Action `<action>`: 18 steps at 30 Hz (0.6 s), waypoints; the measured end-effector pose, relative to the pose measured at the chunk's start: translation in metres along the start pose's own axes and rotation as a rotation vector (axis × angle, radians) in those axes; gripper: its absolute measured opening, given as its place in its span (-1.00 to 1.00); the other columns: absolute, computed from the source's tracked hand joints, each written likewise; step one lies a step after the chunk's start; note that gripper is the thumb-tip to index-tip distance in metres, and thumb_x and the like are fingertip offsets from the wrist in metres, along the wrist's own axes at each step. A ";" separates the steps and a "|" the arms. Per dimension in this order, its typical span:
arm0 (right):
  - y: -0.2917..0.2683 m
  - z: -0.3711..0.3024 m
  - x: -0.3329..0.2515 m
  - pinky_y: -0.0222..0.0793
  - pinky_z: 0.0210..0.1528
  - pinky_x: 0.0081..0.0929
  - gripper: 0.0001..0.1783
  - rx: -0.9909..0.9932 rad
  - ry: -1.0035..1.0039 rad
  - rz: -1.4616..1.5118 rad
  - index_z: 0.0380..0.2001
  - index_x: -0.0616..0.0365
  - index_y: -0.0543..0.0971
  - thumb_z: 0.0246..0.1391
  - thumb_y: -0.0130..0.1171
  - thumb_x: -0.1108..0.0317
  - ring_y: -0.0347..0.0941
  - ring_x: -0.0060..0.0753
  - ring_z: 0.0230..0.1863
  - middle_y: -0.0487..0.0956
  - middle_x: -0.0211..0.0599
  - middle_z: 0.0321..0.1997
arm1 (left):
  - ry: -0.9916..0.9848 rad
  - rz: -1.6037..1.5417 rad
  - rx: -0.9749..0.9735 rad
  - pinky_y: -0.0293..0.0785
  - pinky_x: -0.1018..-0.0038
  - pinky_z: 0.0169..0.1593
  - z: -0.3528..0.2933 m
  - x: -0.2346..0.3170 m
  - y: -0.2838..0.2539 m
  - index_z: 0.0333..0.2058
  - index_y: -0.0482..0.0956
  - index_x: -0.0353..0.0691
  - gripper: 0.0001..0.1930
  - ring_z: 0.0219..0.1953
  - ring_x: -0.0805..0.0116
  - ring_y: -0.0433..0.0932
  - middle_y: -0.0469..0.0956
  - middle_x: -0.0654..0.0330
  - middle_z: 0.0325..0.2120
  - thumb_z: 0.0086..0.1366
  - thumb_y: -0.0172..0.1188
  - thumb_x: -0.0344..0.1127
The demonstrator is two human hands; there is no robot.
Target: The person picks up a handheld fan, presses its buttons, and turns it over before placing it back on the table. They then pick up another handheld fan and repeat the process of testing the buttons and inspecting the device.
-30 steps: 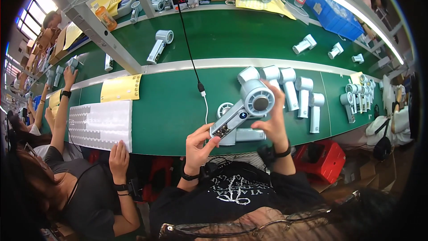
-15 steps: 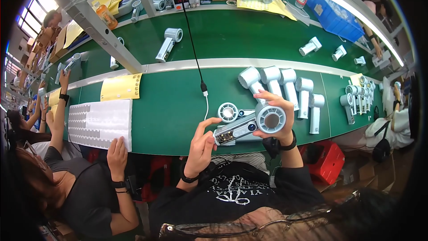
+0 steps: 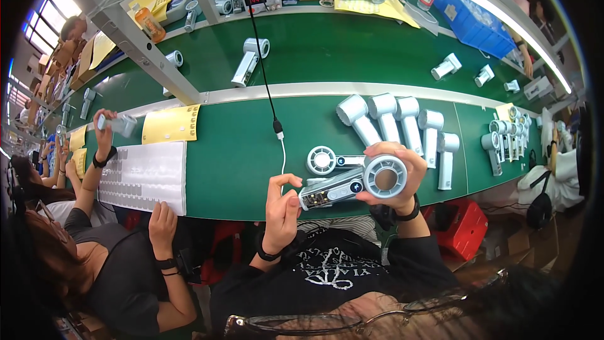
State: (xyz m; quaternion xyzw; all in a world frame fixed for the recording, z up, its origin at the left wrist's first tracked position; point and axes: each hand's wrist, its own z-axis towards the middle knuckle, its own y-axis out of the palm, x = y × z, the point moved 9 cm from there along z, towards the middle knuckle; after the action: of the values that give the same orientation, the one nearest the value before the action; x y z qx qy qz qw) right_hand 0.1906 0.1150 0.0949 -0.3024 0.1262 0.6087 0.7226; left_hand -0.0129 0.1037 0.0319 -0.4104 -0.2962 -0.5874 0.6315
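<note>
since the whole setup is a long green bench (image 3: 233,179), you get a pale metal rail (image 3: 302,89) across it and another green strip (image 3: 327,44) past that, with a few loose fans (image 3: 447,66) lying around on it. a blue bin (image 3: 478,36) sits at the far right under a light tube (image 3: 487,11), and there's a red stool (image 3: 464,233) below the bench. over left it's a yellow sheet (image 3: 171,124), a white sheet (image 3: 168,164) and a co-worker (image 3: 116,271) with something pale and blurry in one hand. five more fans (image 3: 408,126) lie in a row to the right. ok, the held fan (image 3: 338,192): it's up between both hands over the bench's near edge, head to the right, handle pointing left with bare circuit board showing. right hand (image 3: 410,173) is wrapped around the head. left hand (image 3: 281,217) is curled at the handle's end by a white cable (image 3: 282,154), can't tell if it's gripping anything. another fan (image 3: 322,160) lies just behind.
</note>
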 end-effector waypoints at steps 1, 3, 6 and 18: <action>-0.006 -0.001 -0.003 0.44 -0.15 -0.26 -0.04 0.071 -0.020 -0.054 0.08 0.17 0.11 -0.26 0.49 0.06 0.49 -0.13 -0.20 0.49 0.02 -0.24 | 0.036 0.031 0.007 0.23 0.56 -0.38 0.000 0.003 -0.003 -0.67 0.32 -0.34 -0.57 -0.34 0.40 0.35 0.35 0.02 -0.21 0.40 -0.15 -0.29; -0.021 0.001 -0.010 0.40 -0.11 -0.26 -0.07 0.217 -0.060 -0.167 0.11 0.15 0.10 -0.18 0.43 0.02 0.47 -0.18 -0.20 0.48 -0.03 -0.26 | -0.070 -0.036 0.123 0.19 0.60 -0.39 -0.003 -0.006 -0.024 -0.59 0.34 -0.36 -0.62 -0.34 0.45 0.33 0.34 0.05 -0.21 0.41 -0.16 -0.28; -0.096 0.000 0.007 0.38 -0.14 -0.16 0.00 0.723 0.299 0.131 0.17 0.25 0.11 -0.13 0.30 -0.19 0.46 -0.22 -0.24 0.48 -0.01 -0.22 | -0.275 -0.182 0.350 0.13 0.68 -0.42 -0.009 -0.027 -0.058 -0.42 0.38 -0.40 -0.68 -0.33 0.54 0.27 0.33 0.12 -0.23 0.41 -0.18 -0.27; -0.150 0.028 -0.031 0.31 -0.19 -0.27 0.08 0.336 -0.134 0.198 0.33 0.10 -0.01 -0.13 0.33 -0.05 0.35 -0.26 -0.26 0.39 -0.15 -0.16 | 0.027 0.328 0.260 0.13 0.65 -0.47 0.001 -0.027 -0.061 -0.50 0.39 -0.42 -0.63 -0.56 0.56 0.25 0.35 0.07 -0.20 0.42 -0.20 -0.29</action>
State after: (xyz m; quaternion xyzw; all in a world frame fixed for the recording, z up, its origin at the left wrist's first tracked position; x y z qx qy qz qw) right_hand 0.3217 0.0951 0.1762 -0.1224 0.2067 0.6660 0.7062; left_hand -0.0761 0.1191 0.0197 -0.3605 -0.2901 -0.4388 0.7703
